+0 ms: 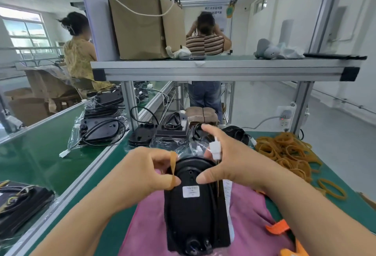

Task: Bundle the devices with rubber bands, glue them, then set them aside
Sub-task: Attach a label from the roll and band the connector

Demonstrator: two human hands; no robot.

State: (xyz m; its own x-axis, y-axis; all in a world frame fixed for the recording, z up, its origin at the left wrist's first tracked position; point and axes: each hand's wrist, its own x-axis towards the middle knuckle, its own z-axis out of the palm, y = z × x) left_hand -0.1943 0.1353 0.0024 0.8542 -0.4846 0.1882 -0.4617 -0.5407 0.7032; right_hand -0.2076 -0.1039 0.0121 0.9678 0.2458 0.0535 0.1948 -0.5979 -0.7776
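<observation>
I'm on the banding step. The black device [195, 215] lies lengthwise at 6 o'clock on the pink cloth [250, 225]. My left hand [142, 172] pinches the rubber band [173, 166] tight between thumb and forefinger at the device's far left edge. My right hand [230, 160] seems to hook the band's other strand under the thumb, fingers spread, with the white connector [215, 150] against them. Next I judge I must stretch the loop over the far end and let it seat without trapping the connector. Spare bands [289, 150] lie at 2 o'clock.
</observation>
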